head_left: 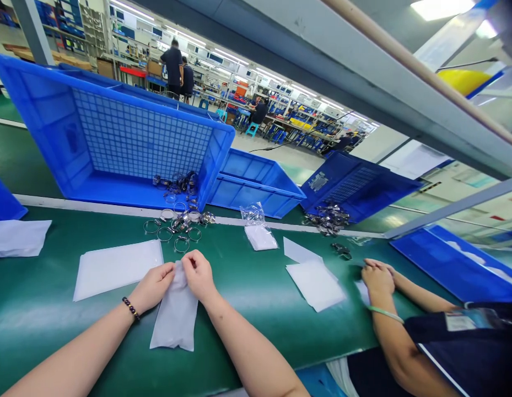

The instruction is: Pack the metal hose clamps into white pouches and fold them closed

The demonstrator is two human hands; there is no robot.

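Head view, sole record: centrally, from where I stand, both of the person's hands are at work over the green desk point(272, 298). Left hand point(154, 284): closed, thumb and fingers pinching the upper left edge of a white pouch point(174, 322). Right hand point(200, 277): fingers curled, pinching the same pouch at its upper right corner. Pouch hangs toward the near edge, its lower end spread flat; whether anything lies inside, I cannot tell. A dark beaded bracelet point(130, 307) circles the left wrist.

Left of the pouch: a stack of white pouches point(117, 270), lying flat near the left hand. Just beyond the hands: a loose group of metal ring clamps point(182, 223), spread before a large blue crate point(144, 132) that is tipped with its inside facing the person; more clamps lie within it. Beside it, a smaller blue bin point(259, 184); in front of that, a small white packet point(260, 238) touching crumpled clear film point(252, 212).

Right side: white sheets point(316, 284) overlap on the surface, below a second heap of clamps point(329, 219). A co-worker's hands point(380, 275) lie together near a white piece point(363, 292), partly hidden; their grip I cannot tell.
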